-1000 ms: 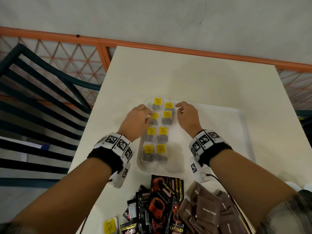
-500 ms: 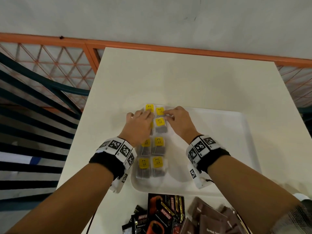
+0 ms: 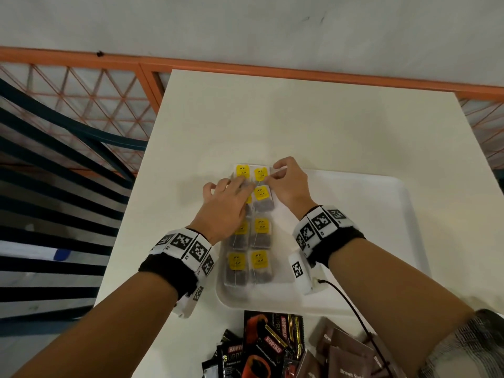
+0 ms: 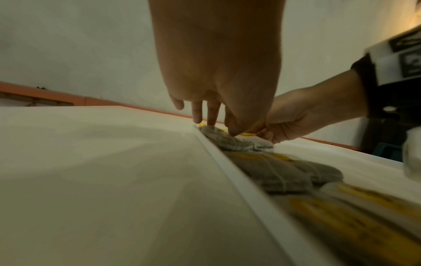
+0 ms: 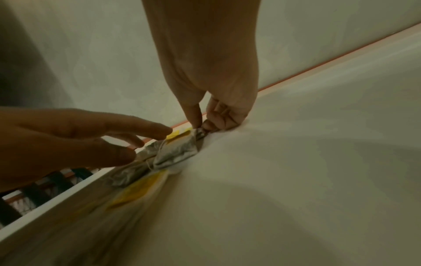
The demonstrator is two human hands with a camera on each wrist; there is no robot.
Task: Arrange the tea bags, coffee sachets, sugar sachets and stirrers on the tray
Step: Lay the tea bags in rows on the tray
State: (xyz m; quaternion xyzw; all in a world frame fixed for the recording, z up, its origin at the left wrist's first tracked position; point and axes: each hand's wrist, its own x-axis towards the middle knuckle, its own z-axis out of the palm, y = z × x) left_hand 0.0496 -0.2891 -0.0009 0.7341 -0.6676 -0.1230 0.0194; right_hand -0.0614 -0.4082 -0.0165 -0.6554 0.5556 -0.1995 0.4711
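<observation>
Several yellow-tagged tea bags (image 3: 260, 264) lie in two columns along the left side of the white tray (image 3: 354, 241). My left hand (image 3: 240, 184) lies over the left column, its straight fingers (image 4: 210, 118) touching the far tea bags. My right hand (image 3: 268, 177) pinches the edge of the top right tea bag (image 5: 177, 153) between thumb and forefinger (image 5: 193, 117) at the tray's far end. The left hand (image 5: 91, 136) hovers beside that bag. The left hand hides part of the left column.
Black coffee sachets (image 3: 261, 347) and brown sugar sachets (image 3: 343, 361) are piled on the white table (image 3: 300, 118) in front of the tray. A dark slatted chair (image 3: 54, 159) and an orange railing (image 3: 245, 69) border the table at left and back.
Both hands moved up to the far end of the tea bag rows. The right hand went from resting beside the bags to pinching the top right one.
</observation>
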